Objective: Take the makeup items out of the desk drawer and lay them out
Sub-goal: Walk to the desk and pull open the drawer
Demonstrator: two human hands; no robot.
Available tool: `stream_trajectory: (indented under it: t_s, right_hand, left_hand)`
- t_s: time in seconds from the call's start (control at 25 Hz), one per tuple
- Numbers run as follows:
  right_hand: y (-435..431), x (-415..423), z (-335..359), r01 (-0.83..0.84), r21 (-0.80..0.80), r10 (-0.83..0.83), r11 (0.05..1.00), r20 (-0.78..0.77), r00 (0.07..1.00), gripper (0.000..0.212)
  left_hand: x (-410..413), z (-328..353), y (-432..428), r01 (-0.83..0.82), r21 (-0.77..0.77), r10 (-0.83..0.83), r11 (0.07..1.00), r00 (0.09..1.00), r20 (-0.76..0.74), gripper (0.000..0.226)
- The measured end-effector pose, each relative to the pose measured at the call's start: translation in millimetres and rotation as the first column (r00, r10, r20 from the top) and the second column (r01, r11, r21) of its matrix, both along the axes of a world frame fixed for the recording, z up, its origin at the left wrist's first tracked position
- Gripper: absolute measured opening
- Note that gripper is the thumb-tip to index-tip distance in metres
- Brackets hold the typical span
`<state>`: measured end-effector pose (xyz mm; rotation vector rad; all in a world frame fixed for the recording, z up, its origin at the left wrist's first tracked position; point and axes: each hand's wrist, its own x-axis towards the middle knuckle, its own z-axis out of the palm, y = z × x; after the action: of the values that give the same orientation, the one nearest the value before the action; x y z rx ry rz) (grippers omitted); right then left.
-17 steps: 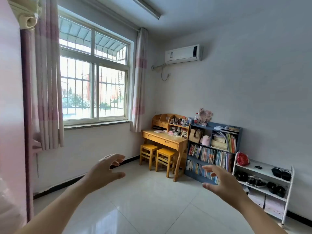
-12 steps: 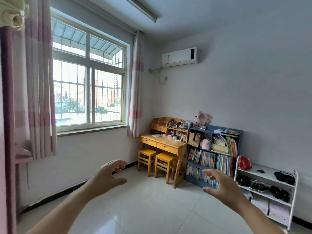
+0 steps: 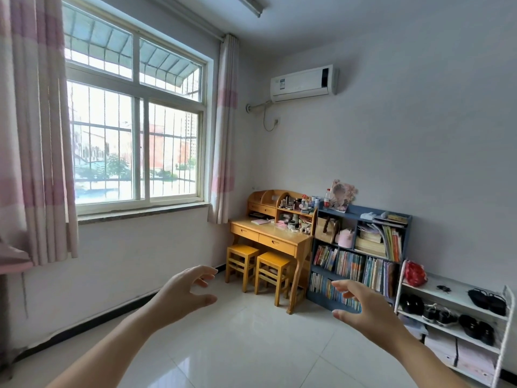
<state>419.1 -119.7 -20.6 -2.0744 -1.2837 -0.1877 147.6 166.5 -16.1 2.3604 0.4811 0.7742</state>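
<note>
Both the left hand [image 3: 183, 292] and right hand [image 3: 363, 309] are being held spread and empty at lower centre. The desk drawer [image 3: 277, 242], shut at centre-right, is probably being taken by its small handle; light, sliding easily.

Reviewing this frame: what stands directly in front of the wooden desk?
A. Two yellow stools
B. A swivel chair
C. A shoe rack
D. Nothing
A: two yellow stools stand side by side on the floor against the front of the desk, below its shut drawers.
</note>
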Motion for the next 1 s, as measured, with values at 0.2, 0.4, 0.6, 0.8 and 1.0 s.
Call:
stream_trajectory:
  t_s: [0.2, 0.4, 0.6, 0.8, 1.0]
  right_hand:
    - [57.6, 59.7, -0.5, -0.053, -0.018, 0.052, 0.998, -0.018, 0.998, 0.056]
    - [123.0, 134.0, 12.3, -0.082, -0.027, 0.083, 0.996, 0.019, 0.996, 0.06]
    - [181.6, 197.5, 18.7, -0.135, -0.008, 0.136, 0.991, 0.03, 0.99, 0.06]
    - [229.8, 244.0, 17.9, -0.16, -0.023, 0.16, 0.987, 0.025, 0.987, 0.058]
    - [276.5, 280.9, 16.5, -0.156, -0.04, 0.157, 0.987, 0.017, 0.987, 0.059]
  left_hand:
    - [55.7, 2.0, 47.2, -0.024, 0.008, 0.024, 1.0, 1.0, -0.008, 0.047]
    - [124.3, 9.8, 96.5, -0.058, 0.038, 0.058, 0.998, 0.998, -0.003, 0.043]
    - [179.5, 7.1, 147.4, -0.112, 0.022, 0.112, 0.993, 0.994, 0.002, 0.042]
    - [220.5, 7.7, 181.7, -0.155, 0.016, 0.155, 0.988, 0.988, 0.013, 0.038]
    - [258.3, 15.2, 220.7, -0.167, 0.028, 0.166, 0.986, 0.986, 0.015, 0.038]
